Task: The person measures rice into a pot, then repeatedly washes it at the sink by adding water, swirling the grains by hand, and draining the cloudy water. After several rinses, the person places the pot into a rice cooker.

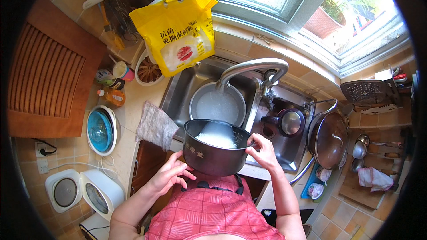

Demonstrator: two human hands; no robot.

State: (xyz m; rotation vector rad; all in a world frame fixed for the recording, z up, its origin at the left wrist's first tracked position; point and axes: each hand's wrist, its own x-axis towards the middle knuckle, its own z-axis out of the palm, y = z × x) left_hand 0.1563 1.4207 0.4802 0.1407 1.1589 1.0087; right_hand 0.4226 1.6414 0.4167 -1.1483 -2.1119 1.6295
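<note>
A dark rice cooker inner pot [213, 161] with white rice [217, 140] in it is tilted in front of my body, at the near edge of the sink. The fingers and thumb of my right hand [263, 150] grip its right rim. At the pot's lower left side is my left hand [171, 175], its fingers apart; whether they touch the pot cannot be told. Beyond the pot, a round metal basin [220, 106] of cloudy water stands in the left sink bowl [181, 93]. Water runs into it from the curved faucet [253, 63].
A dark-handled pan [291, 122] lies in the right sink bowl. A grey cloth [155, 126] hangs over the counter edge at left. The yellow plastic bag [180, 36] stands behind the sink. A lidded wok [330, 140] is at right, an open rice cooker [100, 193] at lower left.
</note>
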